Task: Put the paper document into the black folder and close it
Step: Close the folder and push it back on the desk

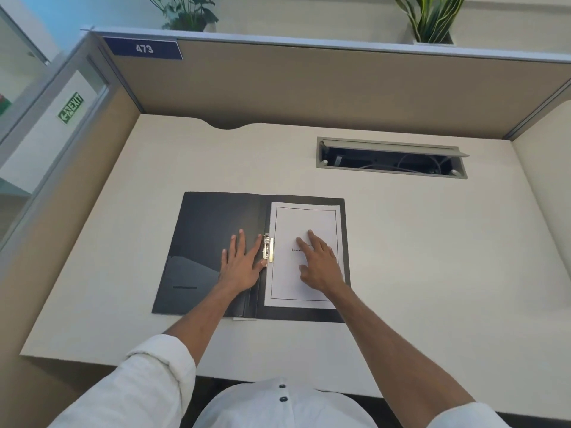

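Observation:
The black folder (204, 230) lies open flat in the middle of the desk. A white paper document (304, 222) with a thin printed border rests on its right half, its left edge beside the metal clip (268, 248) at the spine. My left hand (242, 264) lies flat with fingers spread on the folder's left inner cover, thumb touching the clip. My right hand (319, 262) presses flat on the middle of the paper, covering part of the printed title.
The cream desk (432, 273) sits inside a cubicle with tan partition walls. An open cable tray (392, 158) with wires is recessed at the back right. Two plants stand above the back partition. The desk's front edge runs just before my body.

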Motion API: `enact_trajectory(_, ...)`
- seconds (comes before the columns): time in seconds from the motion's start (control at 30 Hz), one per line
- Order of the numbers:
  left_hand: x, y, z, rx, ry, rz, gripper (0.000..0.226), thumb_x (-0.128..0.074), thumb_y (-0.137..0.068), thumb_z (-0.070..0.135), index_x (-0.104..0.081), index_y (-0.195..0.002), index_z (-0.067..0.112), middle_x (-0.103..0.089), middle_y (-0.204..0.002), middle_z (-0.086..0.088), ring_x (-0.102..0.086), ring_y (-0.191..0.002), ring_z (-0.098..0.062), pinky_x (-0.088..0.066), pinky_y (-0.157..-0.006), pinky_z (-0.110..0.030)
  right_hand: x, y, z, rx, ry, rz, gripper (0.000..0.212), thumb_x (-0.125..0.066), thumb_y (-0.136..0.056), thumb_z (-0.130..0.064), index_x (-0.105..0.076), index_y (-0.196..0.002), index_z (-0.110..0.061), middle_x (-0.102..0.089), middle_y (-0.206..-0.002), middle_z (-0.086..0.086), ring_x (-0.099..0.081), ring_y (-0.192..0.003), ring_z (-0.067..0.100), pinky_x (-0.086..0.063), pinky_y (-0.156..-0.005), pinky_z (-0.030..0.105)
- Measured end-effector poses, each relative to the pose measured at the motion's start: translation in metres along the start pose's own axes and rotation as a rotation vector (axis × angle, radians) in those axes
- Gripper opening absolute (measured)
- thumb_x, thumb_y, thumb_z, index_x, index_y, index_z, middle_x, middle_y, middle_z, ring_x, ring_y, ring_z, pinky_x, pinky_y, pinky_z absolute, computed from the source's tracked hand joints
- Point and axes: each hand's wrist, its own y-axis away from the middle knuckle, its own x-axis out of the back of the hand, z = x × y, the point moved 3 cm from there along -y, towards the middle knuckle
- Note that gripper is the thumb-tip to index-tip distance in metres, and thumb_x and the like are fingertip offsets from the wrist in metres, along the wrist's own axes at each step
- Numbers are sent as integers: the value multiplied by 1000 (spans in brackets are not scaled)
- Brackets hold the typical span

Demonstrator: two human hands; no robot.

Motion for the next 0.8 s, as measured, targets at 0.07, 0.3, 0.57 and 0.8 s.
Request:
enact_trajectory(0.07, 1, 4, -3, 1, 18, 76, 71, -37, -115, 50, -1, -175, 33, 19, -181, -8, 18, -168, -33, 6, -133, -58, 0, 0, 0, -1, -6, 18, 78, -65, -99, -23, -27, -168, -27, -5, -180, 5, -12, -165, 29, -19, -132, 53)
enact_trajectory(0.3, 21, 28, -63, 114, 40, 255, 66, -44, -114, 41, -19, -174, 29, -1, -183, -10, 0, -170, -33, -6, -134, -58, -1, -9, -42, 74, -49, 110, 71, -65, -99, -22, -36, -164, -25, -23, -177, 4, -23, -162, 29, -18, -132, 52)
enact_trajectory(0.57, 43, 63, -143, 355, 186, 356, 65, -51, -112, 31, -28, -171, 14, -17, -180, -17, -20, -165, -40, -23, -133, -56, -30, -25, -140, 317, -66, -1, 68, -63, -92, -15, -42, -156, -18, -31, -171, 7, -32, -155, 34, -31, -127, 51)
enact_trajectory(0.8, 64, 82, -170, 460, 618, 406, 54, -52, -112, 19, -42, -165, 17, -61, -155, -14, -56, -142, -39, -42, -121, -51, -59, -32, -181, 347, -100, -97, 87, -61, -91, -13, -22, -169, -21, -4, -180, 8, -10, -165, 29, -19, -131, 54)
